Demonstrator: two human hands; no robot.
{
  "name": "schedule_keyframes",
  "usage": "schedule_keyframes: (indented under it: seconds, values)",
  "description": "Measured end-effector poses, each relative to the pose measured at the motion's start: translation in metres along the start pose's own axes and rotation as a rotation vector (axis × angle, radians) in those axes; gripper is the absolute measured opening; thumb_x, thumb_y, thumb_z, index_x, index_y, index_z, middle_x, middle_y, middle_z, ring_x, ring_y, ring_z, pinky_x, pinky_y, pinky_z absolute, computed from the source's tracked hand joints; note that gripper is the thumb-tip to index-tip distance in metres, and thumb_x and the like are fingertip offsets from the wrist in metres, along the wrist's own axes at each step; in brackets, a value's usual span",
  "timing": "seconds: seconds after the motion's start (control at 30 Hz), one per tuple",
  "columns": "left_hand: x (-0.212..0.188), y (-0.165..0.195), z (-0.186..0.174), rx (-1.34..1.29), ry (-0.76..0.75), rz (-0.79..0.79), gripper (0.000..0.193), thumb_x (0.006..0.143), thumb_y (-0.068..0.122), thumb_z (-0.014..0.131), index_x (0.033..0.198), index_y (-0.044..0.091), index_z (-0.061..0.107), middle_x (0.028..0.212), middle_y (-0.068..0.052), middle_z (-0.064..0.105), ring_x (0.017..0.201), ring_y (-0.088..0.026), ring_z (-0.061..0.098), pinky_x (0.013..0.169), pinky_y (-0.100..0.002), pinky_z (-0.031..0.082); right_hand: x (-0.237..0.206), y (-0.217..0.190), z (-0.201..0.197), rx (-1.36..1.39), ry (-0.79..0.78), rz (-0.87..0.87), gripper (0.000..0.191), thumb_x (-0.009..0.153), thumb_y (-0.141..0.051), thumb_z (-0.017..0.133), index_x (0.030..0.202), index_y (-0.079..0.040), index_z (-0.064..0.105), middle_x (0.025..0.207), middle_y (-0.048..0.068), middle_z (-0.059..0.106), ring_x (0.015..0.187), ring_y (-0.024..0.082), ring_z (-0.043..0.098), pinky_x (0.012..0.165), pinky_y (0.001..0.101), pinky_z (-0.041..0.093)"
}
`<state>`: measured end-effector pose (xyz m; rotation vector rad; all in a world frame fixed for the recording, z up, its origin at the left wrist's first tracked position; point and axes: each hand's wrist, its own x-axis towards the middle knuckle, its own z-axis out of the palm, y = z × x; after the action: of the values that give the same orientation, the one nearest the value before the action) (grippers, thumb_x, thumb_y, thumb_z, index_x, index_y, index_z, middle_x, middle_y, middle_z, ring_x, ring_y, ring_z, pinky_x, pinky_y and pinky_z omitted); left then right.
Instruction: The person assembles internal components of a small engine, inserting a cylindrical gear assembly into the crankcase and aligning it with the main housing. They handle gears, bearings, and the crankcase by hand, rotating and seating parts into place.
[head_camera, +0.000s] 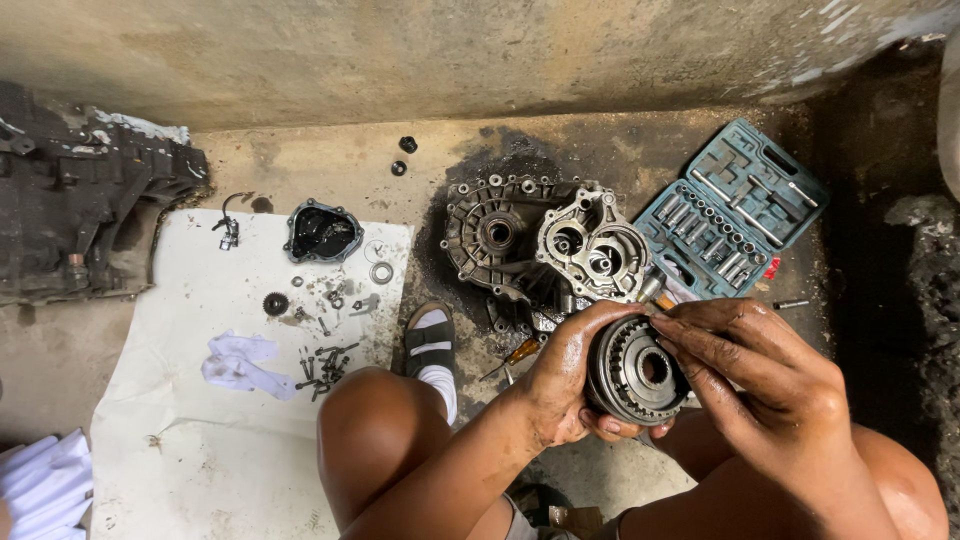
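I hold a toothed gear hub (638, 372) up over my knees, my left hand (565, 375) cupped around its left side and underside, fingers clamped on the rim. My right hand (755, 375) lies across its right edge, fingertips pressed on the top of the ring, so both hands are together on the one part. By the look of it I am inspecting or working the outer ring on the hub; the next move seems to call for a steady grip below while my greasy right fingers turn or slide the ring without slipping.

Just beyond my hands the aluminium gearbox housing (545, 245) lies on the oily floor, its bores open; I cannot tell what sits inside them. Beyond my right hand an open teal socket case (735, 205) holds rows of sockets and a few bars in its slots. Well to the left of my left hand, past my knee, a white sheet (190, 400) carries bolts (325, 365), a small gear (275, 303), a dark cover (322, 232) and a crumpled white rag (243, 362).
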<state>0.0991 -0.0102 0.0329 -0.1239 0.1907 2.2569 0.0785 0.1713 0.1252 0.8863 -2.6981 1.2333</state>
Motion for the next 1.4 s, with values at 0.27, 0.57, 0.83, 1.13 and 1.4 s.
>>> schedule_keyframes:
  seconds: [0.27, 0.57, 0.83, 1.13, 1.4]
  values:
    - [0.001, 0.004, 0.000, -0.028, -0.022, 0.003, 0.057, 0.116, 0.051, 0.031, 0.114, 0.002, 0.060, 0.079, -0.027, 0.066, 0.041, -0.015, 0.046, 0.034, -0.023, 0.029, 0.003, 0.002, 0.004, 0.149, 0.029, 0.114, 0.029, 0.083, 0.001, 0.075, 0.112, 0.003, 0.074, 0.111, 0.014, 0.075, 0.105, 0.023, 0.071, 0.092, 0.0329, 0.056]
    - [0.000, 0.001, -0.003, 0.051, 0.049, 0.034, 0.053, 0.118, 0.049, 0.034, 0.115, 0.001, 0.058, 0.079, -0.022, 0.066, 0.046, -0.018, 0.055, 0.035, -0.023, 0.032, 0.004, 0.013, 0.006, 0.205, 0.010, 0.205, 0.020, 0.084, -0.001, 0.076, 0.103, 0.001, 0.078, 0.103, 0.012, 0.078, 0.100, 0.021, 0.073, 0.089, 0.0322, 0.057]
    - [-0.005, 0.002, -0.002, 0.032, 0.000, 0.036, 0.055, 0.116, 0.048, 0.033, 0.114, 0.000, 0.058, 0.079, -0.021, 0.067, 0.047, -0.018, 0.058, 0.034, -0.021, 0.034, 0.004, 0.014, 0.006, 0.240, -0.034, 0.268, 0.023, 0.084, -0.004, 0.075, 0.107, 0.001, 0.078, 0.103, 0.012, 0.079, 0.103, 0.021, 0.071, 0.087, 0.0321, 0.056]
    - [-0.004, -0.003, -0.009, 0.097, 0.059, 0.046, 0.055, 0.117, 0.050, 0.038, 0.115, -0.001, 0.059, 0.081, -0.021, 0.066, 0.049, -0.019, 0.057, 0.037, -0.024, 0.033, 0.002, 0.013, 0.013, 0.244, 0.039, 0.197, 0.015, 0.085, 0.004, 0.074, 0.100, 0.005, 0.074, 0.103, 0.012, 0.074, 0.102, 0.021, 0.070, 0.092, 0.0323, 0.055]
    - [-0.044, 0.021, 0.010, 0.217, 0.015, 0.299, 0.067, 0.111, 0.053, 0.047, 0.136, -0.009, 0.054, 0.101, -0.026, 0.068, 0.075, -0.022, 0.072, 0.047, -0.024, 0.052, -0.050, 0.094, 0.000, 0.735, 0.231, 0.303, 0.009, 0.112, -0.006, 0.065, 0.110, 0.003, 0.063, 0.103, 0.010, 0.065, 0.088, 0.016, 0.061, 0.090, 0.0301, 0.053]
